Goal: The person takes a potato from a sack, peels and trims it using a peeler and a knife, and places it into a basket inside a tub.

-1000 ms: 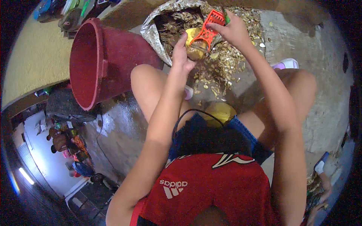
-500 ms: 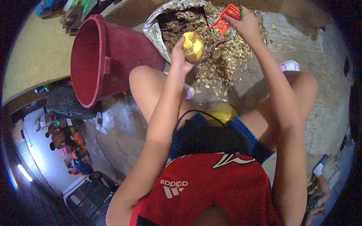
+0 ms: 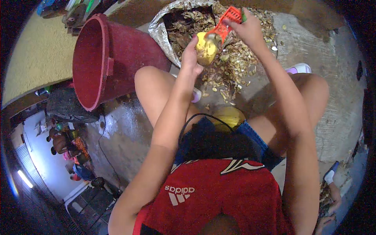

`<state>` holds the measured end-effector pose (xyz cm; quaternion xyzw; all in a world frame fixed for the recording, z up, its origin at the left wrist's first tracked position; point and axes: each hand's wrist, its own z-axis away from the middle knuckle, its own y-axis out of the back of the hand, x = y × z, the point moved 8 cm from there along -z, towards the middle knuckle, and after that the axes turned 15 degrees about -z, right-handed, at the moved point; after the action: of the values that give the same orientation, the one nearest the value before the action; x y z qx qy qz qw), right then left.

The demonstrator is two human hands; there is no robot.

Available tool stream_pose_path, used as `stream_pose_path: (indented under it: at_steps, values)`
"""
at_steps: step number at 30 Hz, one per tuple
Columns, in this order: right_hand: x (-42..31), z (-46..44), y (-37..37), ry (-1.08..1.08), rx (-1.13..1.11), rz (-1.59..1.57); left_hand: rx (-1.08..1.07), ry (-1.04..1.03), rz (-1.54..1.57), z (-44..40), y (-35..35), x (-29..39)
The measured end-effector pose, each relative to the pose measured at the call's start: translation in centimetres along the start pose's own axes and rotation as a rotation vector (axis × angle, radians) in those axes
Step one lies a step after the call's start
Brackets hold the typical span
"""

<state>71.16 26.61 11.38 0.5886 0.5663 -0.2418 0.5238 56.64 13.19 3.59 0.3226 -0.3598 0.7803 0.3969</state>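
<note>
A partly peeled potato (image 3: pixel 206 50) with yellow flesh and some brown skin sits in my left hand (image 3: pixel 191 58), whose fingers are closed around it. My right hand (image 3: pixel 248 29) grips an orange peeler (image 3: pixel 231 16) with a perforated body. The peeler's head is at the potato's upper right side, blurred by motion, and a pale bit shows there. Below and behind both hands, an open silvery sack (image 3: pixel 156 29) holds dark peels. Loose peels (image 3: pixel 235 66) lie heaped on the floor beside it.
A large dark red tub (image 3: pixel 133 58) lies tilted on the left, near my left knee. A yellow container (image 3: pixel 229 117) is between my thighs. Farther off stand a tire (image 3: pixel 68 105) and several people (image 3: pixel 62 143) at lower left. Another person's arm (image 3: pixel 335 194) shows at lower right.
My right hand has brought the peeler down and left, from apart to against the potato. The left hand has shifted slightly right and the potato has turned, showing more yellow flesh.
</note>
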Motion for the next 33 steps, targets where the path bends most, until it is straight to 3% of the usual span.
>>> stream_pose_path:
  at_steps: [2,5,8,17,20,24,27,33]
  values:
    - [-0.4,-1.1,2.2,0.126,0.110,0.153,0.013,0.018,-0.018,-0.1,0.3,-0.2]
    - [1.8,-2.0,4.6,0.004,0.230,0.138,0.019,0.025,0.001,0.1,0.4,0.0]
    - [-0.5,-1.5,3.5,-0.106,0.039,0.222,0.010,0.063,0.025,-0.3,1.0,-0.4]
    - [0.7,-0.8,2.7,-0.332,-0.107,0.033,-0.021,0.012,0.063,-0.2,0.6,0.1]
    - [-0.1,-0.2,1.6,-0.071,-0.202,0.212,0.014,-0.080,-0.081,0.3,0.3,1.0]
    - [2.0,2.6,-1.0,-0.195,-0.479,0.348,-0.086,-0.097,-0.113,0.3,-0.4,1.3]
    - [0.8,5.3,-3.6,-0.161,-0.633,0.252,-0.198,-0.116,-0.104,0.7,-1.5,1.7]
    - [-0.4,7.5,-4.7,-0.142,-0.642,0.242,-0.104,-0.129,-0.108,1.5,-1.5,2.3]
